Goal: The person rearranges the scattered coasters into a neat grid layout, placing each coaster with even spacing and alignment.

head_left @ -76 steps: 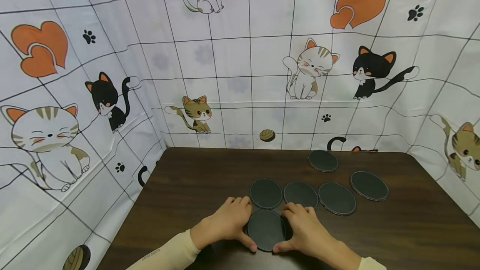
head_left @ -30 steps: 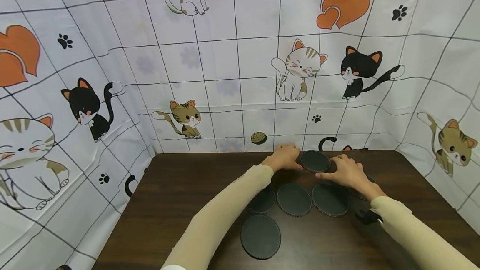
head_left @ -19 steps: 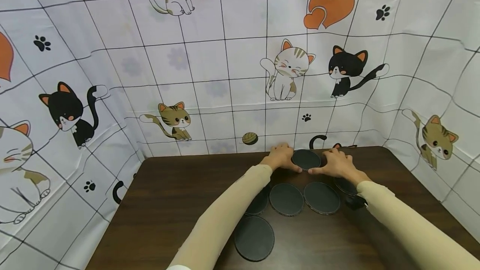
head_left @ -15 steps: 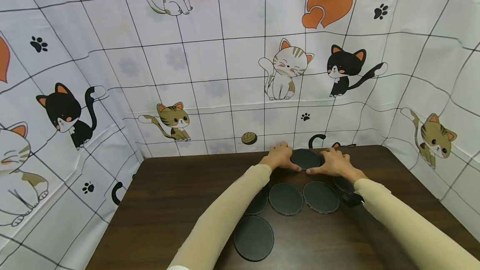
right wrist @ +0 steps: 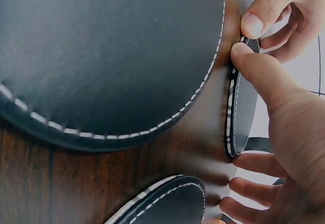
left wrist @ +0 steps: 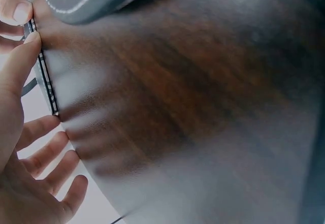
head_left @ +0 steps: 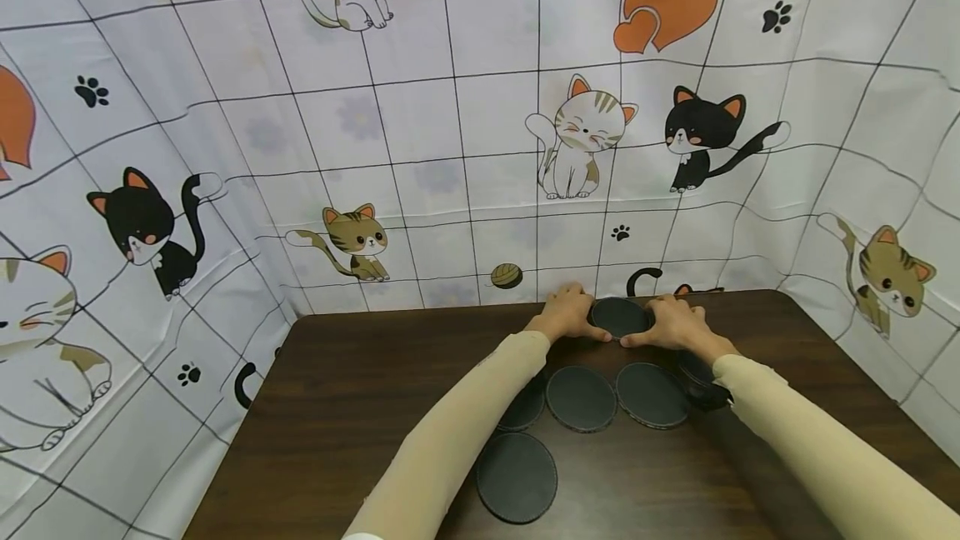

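A round dark coaster [head_left: 621, 318] with pale edge stitching lies at the table's far edge. My left hand [head_left: 567, 314] grips its left side and my right hand [head_left: 673, 326] its right side. In the right wrist view, both thumbs meet at the near rim of that coaster [right wrist: 241, 102], and the fingers spread round its sides. The left wrist view shows its rim edge-on, beside the left hand [left wrist: 38, 178]. Nearer stand further coasters: a left one [head_left: 525, 408] partly under the left sleeve, a middle one [head_left: 581, 398], a right one [head_left: 652, 395].
One more coaster [head_left: 517, 477] lies in front, and another [head_left: 693, 367] is partly hidden behind the right forearm. The brown wooden table [head_left: 360, 407] is bordered by a white cat-print curtain [head_left: 420, 123]. A black object [head_left: 708, 396] hangs under the right wrist.
Both hands have left the front coaster and reached the one at the far edge, which they now grip. Over the last half second the hands stay put; the view shifts slightly.
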`<state>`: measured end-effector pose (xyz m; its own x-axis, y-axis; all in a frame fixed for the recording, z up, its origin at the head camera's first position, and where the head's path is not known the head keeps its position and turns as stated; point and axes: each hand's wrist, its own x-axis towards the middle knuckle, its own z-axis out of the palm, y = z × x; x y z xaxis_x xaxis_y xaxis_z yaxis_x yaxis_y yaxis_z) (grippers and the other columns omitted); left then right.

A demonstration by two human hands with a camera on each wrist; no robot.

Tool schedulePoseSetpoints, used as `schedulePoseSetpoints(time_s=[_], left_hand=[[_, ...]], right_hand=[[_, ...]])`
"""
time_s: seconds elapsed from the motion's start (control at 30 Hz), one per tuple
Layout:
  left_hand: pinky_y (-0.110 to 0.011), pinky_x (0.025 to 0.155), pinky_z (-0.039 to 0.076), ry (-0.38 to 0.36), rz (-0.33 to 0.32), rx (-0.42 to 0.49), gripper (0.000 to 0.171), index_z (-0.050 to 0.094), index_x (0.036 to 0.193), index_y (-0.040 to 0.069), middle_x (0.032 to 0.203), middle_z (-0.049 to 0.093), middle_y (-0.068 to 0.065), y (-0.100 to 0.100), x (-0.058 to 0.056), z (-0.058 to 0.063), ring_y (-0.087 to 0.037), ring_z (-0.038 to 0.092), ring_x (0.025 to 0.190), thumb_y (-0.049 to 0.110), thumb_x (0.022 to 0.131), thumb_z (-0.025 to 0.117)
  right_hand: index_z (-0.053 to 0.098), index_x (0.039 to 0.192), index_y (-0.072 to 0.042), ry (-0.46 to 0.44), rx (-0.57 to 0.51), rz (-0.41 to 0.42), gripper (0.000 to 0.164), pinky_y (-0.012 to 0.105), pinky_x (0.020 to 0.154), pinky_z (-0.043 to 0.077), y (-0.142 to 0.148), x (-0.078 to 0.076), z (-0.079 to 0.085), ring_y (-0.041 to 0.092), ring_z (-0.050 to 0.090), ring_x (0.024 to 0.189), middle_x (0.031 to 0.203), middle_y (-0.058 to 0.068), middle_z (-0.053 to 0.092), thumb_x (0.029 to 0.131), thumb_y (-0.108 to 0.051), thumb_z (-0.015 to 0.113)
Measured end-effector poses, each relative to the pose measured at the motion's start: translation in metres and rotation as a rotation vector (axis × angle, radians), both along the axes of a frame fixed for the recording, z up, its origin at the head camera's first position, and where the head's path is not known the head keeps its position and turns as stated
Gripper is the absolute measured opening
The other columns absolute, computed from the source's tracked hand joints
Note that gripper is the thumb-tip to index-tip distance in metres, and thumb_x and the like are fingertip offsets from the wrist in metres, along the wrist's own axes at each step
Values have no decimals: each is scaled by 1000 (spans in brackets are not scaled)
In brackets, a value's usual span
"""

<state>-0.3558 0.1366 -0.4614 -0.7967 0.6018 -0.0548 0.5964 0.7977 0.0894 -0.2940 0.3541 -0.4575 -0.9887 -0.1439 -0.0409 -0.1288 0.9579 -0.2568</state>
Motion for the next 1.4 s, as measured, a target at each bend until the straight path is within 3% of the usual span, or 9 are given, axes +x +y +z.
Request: schedulePoseSetpoints(time_s=[0.27, 0.47, 0.57, 0.7, 0.83, 1.0, 1.2, 1.4], left_hand=[[-44, 103, 41, 21, 11, -10, 79, 63, 135, 20, 136, 51, -1, 2, 2, -2, -21, 48, 124, 76, 80, 68], [-43, 100, 42, 23, -1, 20, 74, 65, 130, 22, 131, 53, 1, 0, 2, -1, -19, 50, 120, 75, 78, 71], [-41, 96, 44, 19, -5, 37, 71, 68, 124, 21, 124, 56, 3, -1, 5, -1, -15, 51, 114, 74, 78, 73], [-38, 86, 46, 17, -33, 86, 64, 69, 113, 18, 110, 58, 5, -4, 9, 5, -11, 54, 100, 72, 78, 74], [-37, 83, 45, 34, -71, 142, 62, 68, 109, 16, 102, 56, 6, -8, 15, 16, -9, 54, 91, 70, 79, 75], [-37, 87, 43, 122, -125, 148, 69, 66, 113, 16, 107, 55, 5, -23, 38, 25, -11, 53, 94, 75, 80, 70], [-41, 98, 42, 215, -146, 154, 80, 64, 126, 15, 115, 56, 4, -52, 80, 28, -14, 55, 106, 81, 80, 62], [-39, 101, 40, 273, -133, 217, 82, 64, 127, 15, 121, 56, 2, -70, 121, 34, -14, 54, 111, 82, 80, 60]], right_hand=[[62, 126, 12, 48, -30, 38, 99, 67, 75, 40, 2, 4, -3, 45, 60, 97, 119, 31, 59, 77, -72, 76], [66, 113, 6, 75, -45, 42, 88, 65, 75, 40, 3, 4, -5, 33, 61, 84, 102, 16, 65, 75, -73, 77], [69, 103, -1, 109, -52, 59, 77, 58, 71, 43, 2, 9, -4, 24, 58, 74, 87, 5, 64, 75, -72, 77], [72, 103, -5, 157, -64, 83, 71, 52, 66, 44, 0, 17, 7, 16, 55, 66, 78, -4, 61, 76, -71, 78], [73, 113, -2, 223, -69, 96, 79, 55, 68, 46, 1, 27, 20, 18, 58, 73, 89, 1, 66, 75, -72, 78], [70, 117, 0, 334, -94, 107, 81, 53, 69, 50, -6, 55, 24, 23, 62, 80, 97, 7, 67, 75, -69, 80], [66, 121, 4, 403, -137, 124, 88, 63, 87, 43, -25, 96, 24, 38, 62, 102, 115, 18, 66, 75, -69, 80], [63, 128, 5, 437, -163, 135, 93, 65, 94, 37, -35, 129, 32, 43, 58, 114, 126, 21, 62, 73, -66, 84]])
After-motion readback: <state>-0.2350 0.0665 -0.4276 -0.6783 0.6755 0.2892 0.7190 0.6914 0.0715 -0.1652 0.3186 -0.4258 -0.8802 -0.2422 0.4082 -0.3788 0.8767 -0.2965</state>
